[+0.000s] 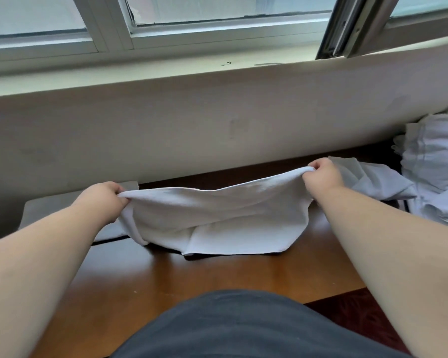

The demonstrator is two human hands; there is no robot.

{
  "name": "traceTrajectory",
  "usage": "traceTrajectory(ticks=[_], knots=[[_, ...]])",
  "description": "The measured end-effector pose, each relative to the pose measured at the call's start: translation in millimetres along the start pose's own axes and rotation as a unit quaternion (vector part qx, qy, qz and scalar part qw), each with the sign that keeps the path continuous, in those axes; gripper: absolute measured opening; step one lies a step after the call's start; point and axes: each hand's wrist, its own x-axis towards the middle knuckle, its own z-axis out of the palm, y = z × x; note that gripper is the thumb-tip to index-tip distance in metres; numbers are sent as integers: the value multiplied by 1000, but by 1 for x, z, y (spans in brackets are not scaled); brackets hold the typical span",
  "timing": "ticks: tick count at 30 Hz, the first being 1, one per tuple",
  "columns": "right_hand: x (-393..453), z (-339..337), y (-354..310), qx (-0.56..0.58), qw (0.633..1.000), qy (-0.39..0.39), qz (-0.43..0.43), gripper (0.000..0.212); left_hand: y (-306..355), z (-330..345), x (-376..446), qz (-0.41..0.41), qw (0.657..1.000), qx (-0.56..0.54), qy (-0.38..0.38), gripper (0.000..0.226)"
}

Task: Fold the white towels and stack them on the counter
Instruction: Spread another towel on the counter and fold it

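We are folding one towel (217,215): our left hand (101,200) and right hand (321,177) each pinch a top corner, its lower part lying on the counter (217,275). Next, we probably lay this edge down evenly.

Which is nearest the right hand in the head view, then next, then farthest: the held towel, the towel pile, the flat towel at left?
1. Held towel: pinched by the right hand.
2. Towel pile: right, by the wall.
3. Flat towel: far left, beyond the left hand.
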Motion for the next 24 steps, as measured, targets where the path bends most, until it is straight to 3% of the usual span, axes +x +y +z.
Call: traceTrajectory(ticks=[3, 6, 11, 14, 17, 22, 24], knots=[[7, 20, -5, 96, 992, -84, -3, 51, 14, 13, 13, -42, 997, -65, 14, 21], [13, 29, 5, 94, 983, -158, 0, 64, 34, 35, 21, -28, 997, -67, 36, 41], [28, 18, 76, 11, 983, -157, 93, 55, 106, 89, 16, 74, 997, 15, -8, 50], [39, 12, 120, 21, 973, -161, 166, 49, 177, 128, 5, 178, 979, 82, -49, 47], [52, 16, 141, 68, 961, -210, 165, 49, 259, 165, 0, 243, 961, 81, -108, 42], [68, 30, 138, 103, 935, -303, 151, 67, 368, 216, 22, 197, 965, 60, -160, 55], [72, 34, 136, 75, 928, -332, 148, 72, 392, 234, 46, 162, 964, 136, -161, 50]])
